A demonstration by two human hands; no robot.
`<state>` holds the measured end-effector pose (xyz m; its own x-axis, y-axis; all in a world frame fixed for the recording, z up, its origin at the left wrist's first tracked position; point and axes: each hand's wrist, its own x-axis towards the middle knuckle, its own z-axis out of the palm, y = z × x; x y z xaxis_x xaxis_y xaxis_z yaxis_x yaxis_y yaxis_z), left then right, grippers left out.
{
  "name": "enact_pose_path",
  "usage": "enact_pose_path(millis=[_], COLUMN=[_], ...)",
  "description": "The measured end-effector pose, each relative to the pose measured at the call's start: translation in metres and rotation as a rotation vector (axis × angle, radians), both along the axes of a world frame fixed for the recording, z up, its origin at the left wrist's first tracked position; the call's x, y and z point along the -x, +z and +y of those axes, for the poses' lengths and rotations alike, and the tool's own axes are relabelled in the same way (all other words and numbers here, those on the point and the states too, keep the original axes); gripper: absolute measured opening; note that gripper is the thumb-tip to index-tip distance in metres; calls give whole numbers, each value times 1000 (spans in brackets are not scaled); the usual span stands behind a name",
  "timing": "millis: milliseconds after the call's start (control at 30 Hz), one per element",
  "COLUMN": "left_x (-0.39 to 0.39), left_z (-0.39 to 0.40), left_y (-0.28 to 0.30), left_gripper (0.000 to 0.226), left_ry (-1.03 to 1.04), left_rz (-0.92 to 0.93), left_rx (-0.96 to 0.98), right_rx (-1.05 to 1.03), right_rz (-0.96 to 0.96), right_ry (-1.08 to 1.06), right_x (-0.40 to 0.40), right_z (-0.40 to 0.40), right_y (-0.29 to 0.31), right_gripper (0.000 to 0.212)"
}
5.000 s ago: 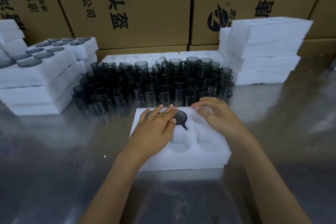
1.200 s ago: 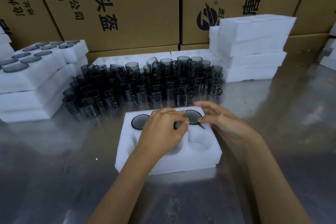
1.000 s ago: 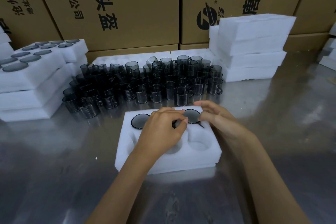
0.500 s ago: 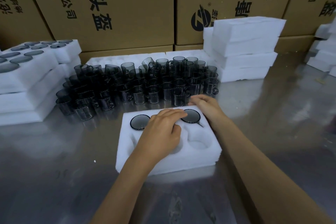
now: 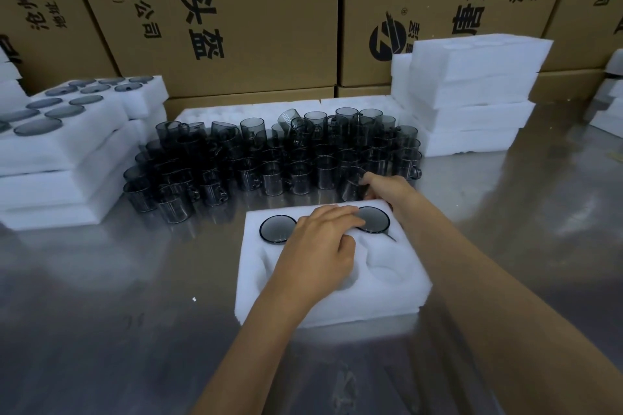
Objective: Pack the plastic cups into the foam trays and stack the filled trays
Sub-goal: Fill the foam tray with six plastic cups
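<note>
A white foam tray (image 5: pixel 401 293) lies on the steel table in front of me. Dark cups sit in its far row: one at the far left (image 5: pixel 277 229), one at the far right (image 5: pixel 374 220); the middle pocket is hidden under my left hand (image 5: pixel 322 239), which rests there with fingers extended. The near pockets look unfilled. My right hand (image 5: pixel 387 187) is just behind the tray, gripping a loose smoky cup (image 5: pixel 350 187) at the front of the cluster of cups (image 5: pixel 269 158).
A stack of filled foam trays (image 5: pixel 67 158) stands at the left, a stack of unfilled ones (image 5: pixel 472 94) at the right. More foam lies behind the cups. Cardboard boxes (image 5: pixel 236 17) wall the back. Bare steel table (image 5: pixel 101 313) surrounds the tray.
My right hand left the tray's far right cup and reached back to the cluster, taking hold of a loose cup. My left hand stayed pressing on the middle of the far row.
</note>
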<state>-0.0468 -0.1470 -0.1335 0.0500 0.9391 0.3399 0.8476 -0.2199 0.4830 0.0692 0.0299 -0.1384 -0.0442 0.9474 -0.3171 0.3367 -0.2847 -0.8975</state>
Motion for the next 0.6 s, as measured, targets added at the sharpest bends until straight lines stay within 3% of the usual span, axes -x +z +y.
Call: enact_pose_path(millis=[100, 200, 333, 500, 600], left_x=[-1, -2, -1, 0, 0], left_z=[-1, -2, -2, -2, -2], left_y=[1, 3, 6, 7, 8], left_gripper=[42, 36, 32, 33, 38], left_ry=[0, 56, 165, 204, 260], left_rz=[-30, -191, -342, -390, -385], left_rx=[12, -14, -85, -155, -203], right_rx=[-47, -110, -403, -648, -760], right_rz=[14, 120, 211, 310, 333], right_ry=[-51, -113, -166, -210, -110], right_x=[-5, -11, -24, -29, -24], right_z=[-4, -13, -36, -60, -82], right_y=[-8, -16, -28, 1, 20], right_gripper=[23, 20, 26, 26, 25])
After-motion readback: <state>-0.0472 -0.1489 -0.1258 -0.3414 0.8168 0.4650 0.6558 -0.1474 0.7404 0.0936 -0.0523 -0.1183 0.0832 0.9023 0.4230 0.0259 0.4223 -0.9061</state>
